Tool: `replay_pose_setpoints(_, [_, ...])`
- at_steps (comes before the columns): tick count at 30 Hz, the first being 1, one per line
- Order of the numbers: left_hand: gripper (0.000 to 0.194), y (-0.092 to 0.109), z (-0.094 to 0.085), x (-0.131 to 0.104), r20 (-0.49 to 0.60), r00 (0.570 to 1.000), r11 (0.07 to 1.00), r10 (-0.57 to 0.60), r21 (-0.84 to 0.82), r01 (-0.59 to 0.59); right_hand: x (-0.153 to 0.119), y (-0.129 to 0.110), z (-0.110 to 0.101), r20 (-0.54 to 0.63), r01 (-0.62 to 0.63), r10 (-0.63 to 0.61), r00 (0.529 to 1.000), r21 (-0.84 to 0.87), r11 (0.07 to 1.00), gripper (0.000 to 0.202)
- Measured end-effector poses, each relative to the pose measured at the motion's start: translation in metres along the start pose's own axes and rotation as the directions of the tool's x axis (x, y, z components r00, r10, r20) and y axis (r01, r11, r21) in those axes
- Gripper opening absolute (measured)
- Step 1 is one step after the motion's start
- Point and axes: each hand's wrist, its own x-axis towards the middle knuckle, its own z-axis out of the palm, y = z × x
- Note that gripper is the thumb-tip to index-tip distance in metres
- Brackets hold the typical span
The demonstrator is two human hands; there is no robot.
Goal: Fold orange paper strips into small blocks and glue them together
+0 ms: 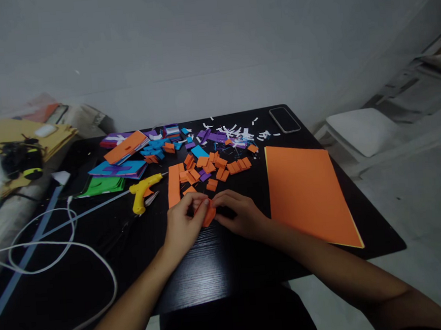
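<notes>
Fingertips of the left hand [184, 221] and right hand [243, 215] pinch a single orange paper piece [210, 216] between them above a black table [243, 260], whose bare surface runs from beneath the hands to the near edge. Just beyond lie one long orange strip [173, 185] and folded orange pieces [222, 175] too heaped to count. Farther out are one yellow glue gun [140, 195] at left, one large orange sheet [305, 194] at right, and one phone [284, 120] near the far corner.
</notes>
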Motion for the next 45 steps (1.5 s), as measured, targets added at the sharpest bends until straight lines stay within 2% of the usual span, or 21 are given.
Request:
replay_pose_setpoints(4, [0.022, 0.001, 0.000, 0.001, 0.059, 0.995, 0.992, -0.075, -0.102, 0.081, -0.002, 0.003, 0.000, -0.020, 0.024, -0.026, 0.999, -0.075, 0.997, 0.018])
replay_pose_setpoints(8, [0.028, 0.003, -0.008, 0.003, 0.126, 0.991, 0.982, -0.049, -0.173, 0.071, 0.000, -0.001, -0.004, -0.069, -0.041, 0.040, 0.997, -0.009, 0.999, 0.016])
replay_pose_setpoints(11, [0.035, 0.004, -0.017, 0.005, 0.156, 0.985, 0.976, 0.067, -0.215, -0.033, 0.002, -0.006, -0.007, -0.086, -0.140, 0.148, 0.985, 0.095, 0.986, 0.011])
replay_pose_setpoints(14, [0.046, 0.003, -0.022, 0.008, 0.203, 0.954, 0.955, 0.222, -0.244, -0.171, 0.004, -0.008, -0.009, -0.071, -0.226, 0.243, 0.967, 0.192, 0.955, 0.007])
replay_pose_setpoints(17, [0.040, 0.003, -0.020, 0.009, 0.217, 0.936, 0.956, 0.276, -0.159, -0.245, 0.005, -0.010, -0.011, -0.037, -0.285, 0.305, 0.952, 0.259, 0.923, 0.010])
replay_pose_setpoints(20, [0.017, 0.002, -0.014, 0.009, 0.163, 0.963, 0.973, 0.213, -0.120, -0.195, 0.006, -0.011, -0.012, -0.009, -0.349, 0.368, 0.930, 0.297, 0.889, 0.013])
replay_pose_setpoints(22, [0.012, 0.001, -0.010, 0.009, 0.140, 0.981, 0.978, 0.134, -0.180, -0.108, 0.006, -0.012, -0.012, 0.016, -0.387, 0.405, 0.914, 0.332, 0.861, 0.015])
replay_pose_setpoints(26, [0.020, 0.002, -0.006, 0.008, 0.156, 0.988, 0.927, 0.000, -0.371, 0.058, 0.008, -0.010, -0.010, 0.050, -0.421, 0.464, 0.885, 0.512, 0.749, 0.029])
replay_pose_setpoints(28, [0.024, 0.003, -0.005, 0.009, 0.163, 0.986, 0.903, -0.045, -0.415, 0.110, 0.008, -0.008, -0.010, 0.066, -0.433, 0.488, 0.870, 0.574, 0.695, 0.035])
replay_pose_setpoints(32, [0.030, 0.006, -0.006, 0.010, 0.145, 0.984, 0.893, -0.104, -0.421, 0.156, 0.010, -0.006, -0.010, 0.076, -0.451, 0.506, 0.859, 0.580, 0.678, 0.036])
replay_pose_setpoints(39, [0.030, 0.004, -0.011, 0.014, 0.175, 0.961, 0.827, -0.213, -0.491, 0.273, 0.011, -0.003, -0.013, 0.146, -0.494, 0.510, 0.847, 0.568, 0.658, 0.029])
replay_pose_setpoints(42, [0.030, 0.005, -0.010, 0.015, 0.195, 0.939, 0.758, -0.283, -0.554, 0.344, 0.010, -0.004, -0.011, 0.236, -0.552, 0.523, 0.819, 0.571, 0.607, 0.033])
replay_pose_setpoints(45, [0.033, 0.009, -0.009, 0.016, 0.217, 0.915, 0.673, -0.341, -0.623, 0.399, 0.009, -0.004, -0.009, 0.257, -0.571, 0.534, 0.806, 0.575, 0.585, 0.036])
